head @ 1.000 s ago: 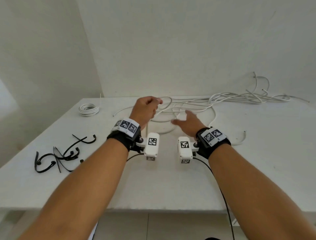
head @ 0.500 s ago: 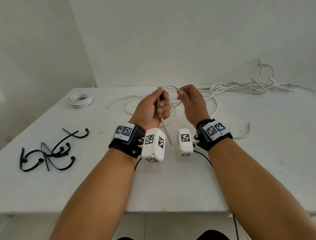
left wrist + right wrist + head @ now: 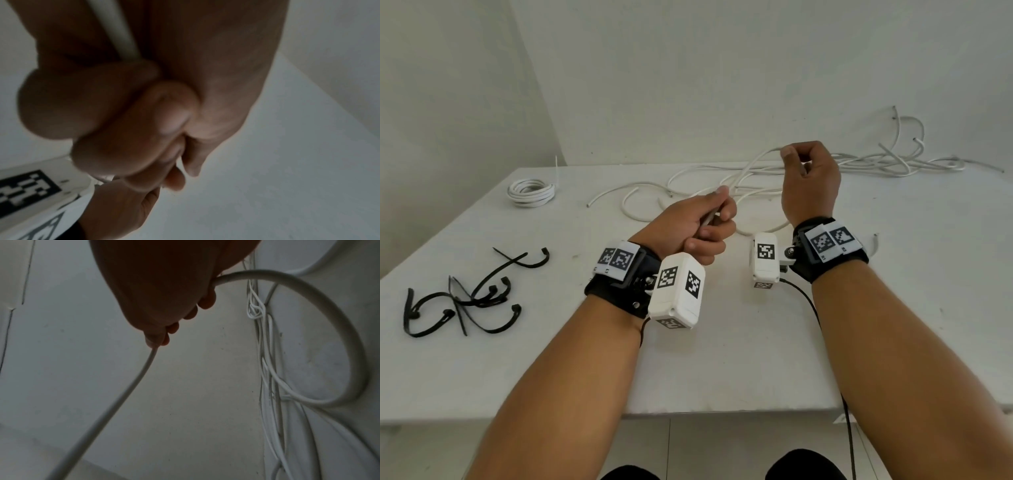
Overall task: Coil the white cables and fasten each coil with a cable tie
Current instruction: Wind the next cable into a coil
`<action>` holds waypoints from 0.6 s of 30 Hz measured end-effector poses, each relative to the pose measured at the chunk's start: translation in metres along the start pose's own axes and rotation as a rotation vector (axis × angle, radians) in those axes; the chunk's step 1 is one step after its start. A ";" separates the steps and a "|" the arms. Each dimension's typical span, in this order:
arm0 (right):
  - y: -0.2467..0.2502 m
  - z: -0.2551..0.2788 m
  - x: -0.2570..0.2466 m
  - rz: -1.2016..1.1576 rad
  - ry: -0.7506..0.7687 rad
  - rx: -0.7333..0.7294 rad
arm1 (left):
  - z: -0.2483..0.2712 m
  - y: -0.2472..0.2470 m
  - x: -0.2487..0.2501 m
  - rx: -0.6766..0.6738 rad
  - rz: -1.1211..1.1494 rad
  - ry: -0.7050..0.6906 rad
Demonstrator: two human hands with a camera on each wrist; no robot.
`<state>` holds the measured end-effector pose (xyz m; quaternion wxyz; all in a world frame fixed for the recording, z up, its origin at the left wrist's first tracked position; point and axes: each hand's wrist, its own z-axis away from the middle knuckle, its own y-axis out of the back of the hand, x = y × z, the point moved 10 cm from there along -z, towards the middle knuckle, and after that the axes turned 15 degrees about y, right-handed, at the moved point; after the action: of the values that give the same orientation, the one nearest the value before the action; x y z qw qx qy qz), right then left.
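A loose white cable [image 3: 753, 164] runs between my two hands above the white table [image 3: 722, 359]. My left hand [image 3: 709, 222] grips one end of it in a fist; in the left wrist view the cable [image 3: 115, 27] passes under curled fingers [image 3: 131, 129]. My right hand [image 3: 808, 178] is raised higher and to the right, pinching the same cable; in the right wrist view the cable [image 3: 131, 386] leaves the fingertips [image 3: 158, 340] and loops round behind. More loose white cables [image 3: 893, 164] lie tangled at the back right. A finished white coil [image 3: 530, 192] lies at the back left.
Several black cable ties [image 3: 462, 301] lie scattered on the table's left side. A black lead [image 3: 825, 335] trails from the right wrist camera over the front edge. A wall stands close behind the table and another to the left.
The left hand took hold of a cable end and drew it toward me. The right hand closed on the same cable and has lifted up and to the right, stretching it out.
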<state>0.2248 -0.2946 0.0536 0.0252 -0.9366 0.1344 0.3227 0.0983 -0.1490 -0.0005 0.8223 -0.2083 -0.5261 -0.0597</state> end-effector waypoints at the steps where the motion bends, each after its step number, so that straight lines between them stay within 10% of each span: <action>1: 0.006 -0.002 0.003 0.018 -0.011 0.028 | 0.002 0.000 -0.002 -0.010 -0.020 0.012; 5: 0.015 -0.003 0.010 0.059 -0.036 -0.002 | 0.005 0.002 0.002 -0.036 -0.005 -0.050; 18: -0.076 0.063 -0.043 0.185 0.123 -0.952 | 0.007 0.055 0.035 0.210 0.428 -0.492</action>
<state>0.1750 -0.2025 0.0267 -0.4428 -0.8454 0.0558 0.2933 0.1250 -0.0921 0.0174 0.6814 -0.2366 -0.6564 0.2208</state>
